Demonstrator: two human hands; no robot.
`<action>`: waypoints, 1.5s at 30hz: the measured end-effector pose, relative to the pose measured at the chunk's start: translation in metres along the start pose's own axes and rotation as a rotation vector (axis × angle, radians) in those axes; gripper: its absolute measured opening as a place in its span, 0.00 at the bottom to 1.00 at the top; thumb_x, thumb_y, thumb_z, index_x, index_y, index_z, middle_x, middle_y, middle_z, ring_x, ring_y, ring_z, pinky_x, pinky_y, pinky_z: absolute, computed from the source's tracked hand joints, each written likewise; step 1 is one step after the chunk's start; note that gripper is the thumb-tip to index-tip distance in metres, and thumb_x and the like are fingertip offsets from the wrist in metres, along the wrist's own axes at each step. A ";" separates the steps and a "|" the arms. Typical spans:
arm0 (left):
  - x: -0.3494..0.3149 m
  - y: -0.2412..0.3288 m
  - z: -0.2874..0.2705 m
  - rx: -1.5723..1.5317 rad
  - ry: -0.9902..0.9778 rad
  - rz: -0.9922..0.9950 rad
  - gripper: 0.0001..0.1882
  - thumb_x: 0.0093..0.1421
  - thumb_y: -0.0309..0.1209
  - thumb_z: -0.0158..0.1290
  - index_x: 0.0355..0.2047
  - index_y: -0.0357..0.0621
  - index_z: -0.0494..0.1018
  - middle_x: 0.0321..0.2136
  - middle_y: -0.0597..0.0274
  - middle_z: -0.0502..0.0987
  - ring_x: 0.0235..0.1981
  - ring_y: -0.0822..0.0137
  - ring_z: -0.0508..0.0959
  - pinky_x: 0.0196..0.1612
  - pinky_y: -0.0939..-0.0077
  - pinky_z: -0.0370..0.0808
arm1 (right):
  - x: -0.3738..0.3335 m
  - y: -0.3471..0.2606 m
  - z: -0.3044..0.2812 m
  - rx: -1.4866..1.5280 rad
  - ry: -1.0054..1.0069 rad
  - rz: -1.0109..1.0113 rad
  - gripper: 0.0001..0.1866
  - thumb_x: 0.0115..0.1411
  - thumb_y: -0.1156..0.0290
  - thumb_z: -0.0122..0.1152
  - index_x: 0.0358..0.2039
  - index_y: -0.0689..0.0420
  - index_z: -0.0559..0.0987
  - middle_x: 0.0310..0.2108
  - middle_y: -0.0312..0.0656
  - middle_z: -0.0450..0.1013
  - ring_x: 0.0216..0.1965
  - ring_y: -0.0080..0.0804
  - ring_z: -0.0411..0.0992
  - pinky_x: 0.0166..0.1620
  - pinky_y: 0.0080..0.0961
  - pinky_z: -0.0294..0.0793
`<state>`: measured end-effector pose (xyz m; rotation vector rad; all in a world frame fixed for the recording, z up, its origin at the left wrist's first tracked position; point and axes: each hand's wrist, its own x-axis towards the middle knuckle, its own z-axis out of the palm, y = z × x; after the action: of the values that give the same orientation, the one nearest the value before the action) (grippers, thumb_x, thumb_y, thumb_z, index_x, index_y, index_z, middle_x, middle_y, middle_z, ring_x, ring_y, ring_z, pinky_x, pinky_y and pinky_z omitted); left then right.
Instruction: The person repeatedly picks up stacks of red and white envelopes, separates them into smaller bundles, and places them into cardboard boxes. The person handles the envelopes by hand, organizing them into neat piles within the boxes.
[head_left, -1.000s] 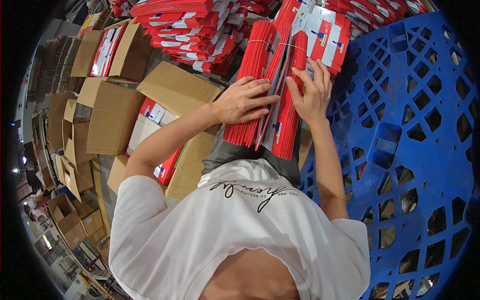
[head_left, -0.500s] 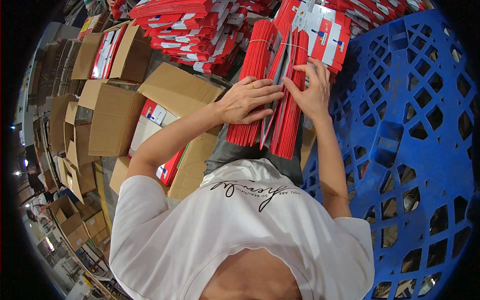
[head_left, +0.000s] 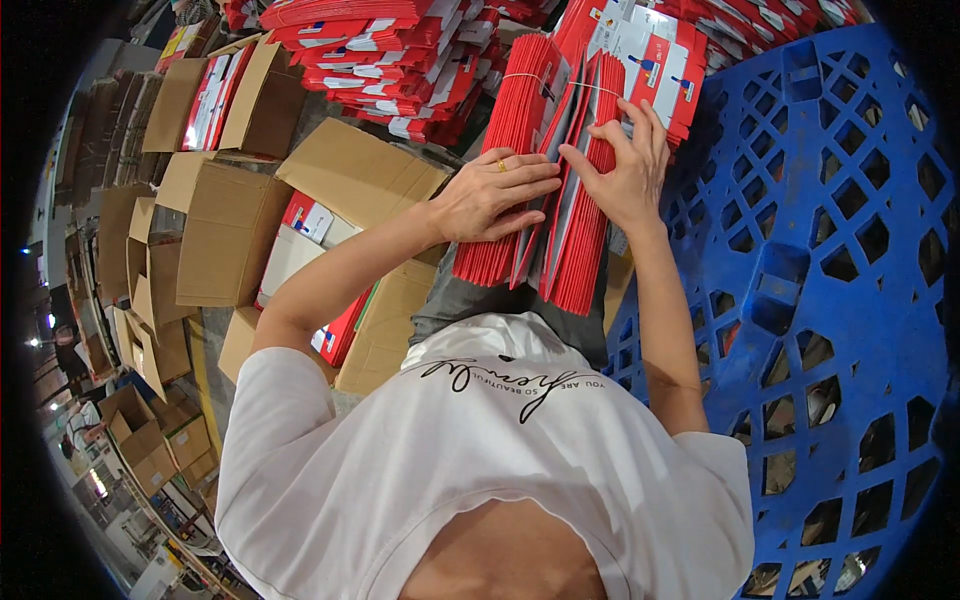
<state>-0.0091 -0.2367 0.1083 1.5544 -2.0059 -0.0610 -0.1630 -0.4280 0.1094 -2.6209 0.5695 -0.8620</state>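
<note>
Mid-sort: left hand (head_left: 495, 195) pressed flat, right hand (head_left: 620, 165) pinching apart red flat cartons (head_left: 500, 180) beside blue pallet (head_left: 840, 250); next likely needs a clean separation.

This is a packing warehouse or factory floor. Open cardboard boxes (head_left: 225, 235) crowd the left side, some holding red-and-white flat packs, and more folded boxes (head_left: 150, 450) stand in rows toward the lower left edge. Heaps of red flat cartons (head_left: 390, 50) pile up along the top. A blue plastic pallet (head_left: 840, 250) with a lattice of openings fills the right side. Bundles of red cartons (head_left: 530, 150) stand beside its left edge.
</note>
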 end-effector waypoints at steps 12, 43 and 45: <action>-0.004 0.001 0.006 -0.091 0.040 0.017 0.16 0.62 0.34 0.60 0.48 0.40 0.80 0.60 0.52 0.75 0.65 0.53 0.72 0.63 0.53 0.68 | -0.001 0.008 0.003 -0.015 -0.034 -0.068 0.12 0.55 0.55 0.71 0.32 0.48 0.85 0.63 0.49 0.67 0.69 0.56 0.56 0.66 0.56 0.58; -0.002 0.003 0.009 0.051 -0.012 -0.026 0.29 0.62 0.34 0.60 0.64 0.51 0.71 0.57 0.55 0.74 0.55 0.57 0.75 0.66 0.53 0.61 | 0.000 0.021 0.007 0.085 -0.020 -0.168 0.10 0.59 0.61 0.68 0.36 0.52 0.83 0.63 0.48 0.67 0.67 0.54 0.59 0.66 0.50 0.61; -0.003 0.008 0.004 0.130 0.149 -0.053 0.28 0.60 0.32 0.62 0.61 0.46 0.72 0.56 0.52 0.74 0.58 0.53 0.74 0.66 0.53 0.63 | -0.002 0.015 0.014 0.138 0.038 -0.117 0.14 0.58 0.57 0.71 0.35 0.53 0.81 0.62 0.50 0.67 0.66 0.54 0.60 0.65 0.50 0.61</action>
<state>-0.0177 -0.2323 0.1067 1.6418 -1.8850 0.1628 -0.1599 -0.4383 0.0919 -2.5379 0.3550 -0.9524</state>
